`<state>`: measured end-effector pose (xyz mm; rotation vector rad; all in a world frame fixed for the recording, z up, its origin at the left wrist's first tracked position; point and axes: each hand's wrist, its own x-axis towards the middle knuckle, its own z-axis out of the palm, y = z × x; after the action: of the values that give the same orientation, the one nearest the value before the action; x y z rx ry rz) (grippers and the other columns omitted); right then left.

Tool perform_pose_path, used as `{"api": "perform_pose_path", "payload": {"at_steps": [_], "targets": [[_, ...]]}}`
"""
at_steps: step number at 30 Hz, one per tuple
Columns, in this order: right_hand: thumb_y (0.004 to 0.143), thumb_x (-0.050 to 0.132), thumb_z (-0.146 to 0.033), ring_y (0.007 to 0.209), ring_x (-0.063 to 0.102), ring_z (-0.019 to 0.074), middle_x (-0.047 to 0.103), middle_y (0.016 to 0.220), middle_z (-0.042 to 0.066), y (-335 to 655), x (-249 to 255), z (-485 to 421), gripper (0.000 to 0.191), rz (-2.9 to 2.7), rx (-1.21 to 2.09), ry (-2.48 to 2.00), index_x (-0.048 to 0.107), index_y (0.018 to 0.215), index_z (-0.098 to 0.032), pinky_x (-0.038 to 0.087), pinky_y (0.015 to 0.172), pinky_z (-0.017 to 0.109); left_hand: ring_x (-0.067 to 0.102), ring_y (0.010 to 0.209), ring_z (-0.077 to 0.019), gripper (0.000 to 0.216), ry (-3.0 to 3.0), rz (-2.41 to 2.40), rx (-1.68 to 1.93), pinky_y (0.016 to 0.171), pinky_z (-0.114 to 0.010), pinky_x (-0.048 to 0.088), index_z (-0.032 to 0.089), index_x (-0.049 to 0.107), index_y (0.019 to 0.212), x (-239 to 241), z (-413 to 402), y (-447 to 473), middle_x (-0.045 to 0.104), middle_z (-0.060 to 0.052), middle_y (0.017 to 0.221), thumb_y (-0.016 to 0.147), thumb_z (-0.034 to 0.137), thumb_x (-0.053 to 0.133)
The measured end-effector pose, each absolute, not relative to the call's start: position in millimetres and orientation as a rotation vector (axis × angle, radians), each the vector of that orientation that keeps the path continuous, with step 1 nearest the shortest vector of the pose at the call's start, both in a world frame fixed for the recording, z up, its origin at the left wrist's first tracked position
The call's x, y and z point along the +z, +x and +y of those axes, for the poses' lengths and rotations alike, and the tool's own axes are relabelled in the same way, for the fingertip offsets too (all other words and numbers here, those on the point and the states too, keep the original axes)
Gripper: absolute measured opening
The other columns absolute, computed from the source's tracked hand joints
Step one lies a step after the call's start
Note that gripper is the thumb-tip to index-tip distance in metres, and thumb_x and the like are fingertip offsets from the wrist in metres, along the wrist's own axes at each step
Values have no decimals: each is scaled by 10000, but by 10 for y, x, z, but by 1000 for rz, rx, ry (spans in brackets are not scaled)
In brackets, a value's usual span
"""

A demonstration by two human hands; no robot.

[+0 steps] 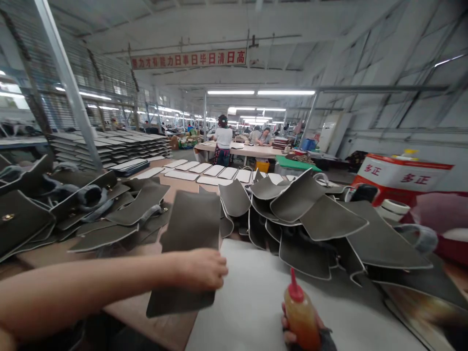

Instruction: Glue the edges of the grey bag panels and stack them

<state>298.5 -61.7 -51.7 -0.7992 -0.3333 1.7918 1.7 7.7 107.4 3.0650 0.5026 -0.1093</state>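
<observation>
My left hand (203, 269) is closed on a flat dark grey leather panel (190, 229), holding it by its middle just left of the white work sheet (256, 302). My right hand (292, 334) shows only its fingers at the bottom edge, wrapped round a glue bottle (302, 314) with amber liquid and a red pointed nozzle, upright over the white sheet.
A heap of grey panels with pale edges (314, 214) lies right of centre, more dark pieces and bags (54, 204) lie at left. White panels (204, 171) are laid out behind. A red and white container (402, 178) stands right. People (223, 141) work at far tables.
</observation>
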Motion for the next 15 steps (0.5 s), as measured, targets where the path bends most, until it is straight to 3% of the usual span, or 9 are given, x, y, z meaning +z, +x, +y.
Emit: {"api": "perform_pose_path", "payload": {"at_steps": [2, 3, 6, 8, 11, 15], "targets": [[583, 717, -476, 601, 583, 212, 639, 740, 76, 3013, -591, -580, 398, -285, 1843, -698, 598, 835, -191, 429, 415, 278, 539, 876, -189, 102, 2986, 402, -159, 764, -280, 428, 219, 592, 694, 474, -296, 127, 620, -61, 808, 708, 138, 532], [577, 726, -467, 592, 579, 201, 640, 730, 81, 3027, -622, -578, 406, -249, 1861, -662, 601, 826, -172, 419, 412, 259, 525, 947, -193, 124, 2938, 483, -105, 794, -282, 427, 229, 602, 786, 238, -435, 158, 616, -64, 934, 732, 162, 514], [629, 706, -423, 627, 584, 196, 644, 741, 79, 3052, -664, -628, 359, -109, 1847, -619, 602, 845, -155, 432, 447, 252, 465, 1079, -203, 320, 2699, 1106, 102, 895, -313, 393, 240, 521, 1086, -188, -648, 245, 514, -65, 1192, 769, 225, 478], [701, 658, -380, 657, 592, 204, 645, 747, 76, 3048, -649, -678, 290, -38, 1802, -625, 598, 876, -157, 445, 473, 264, 455, 1086, -221, 403, 2485, 1563, 184, 931, -352, 366, 190, 466, 1172, -304, -664, 330, 496, -96, 1205, 779, 278, 473], [765, 597, -358, 663, 595, 211, 643, 745, 83, 3032, -603, -729, 250, -13, 1767, -644, 589, 899, -148, 455, 477, 273, 474, 1032, -223, 378, 2270, 1931, 263, 911, -357, 371, 117, 495, 1138, -380, -605, 445, 527, -124, 1112, 819, 297, 400], [774, 586, -343, 652, 592, 202, 636, 736, 70, 3035, -561, -746, 237, -19, 1756, -649, 582, 910, -149, 469, 488, 280, 500, 954, -183, 281, 2173, 1970, 309, 849, -292, 395, 136, 557, 1012, -397, -479, 450, 548, -92, 1010, 820, 230, 374]]}}
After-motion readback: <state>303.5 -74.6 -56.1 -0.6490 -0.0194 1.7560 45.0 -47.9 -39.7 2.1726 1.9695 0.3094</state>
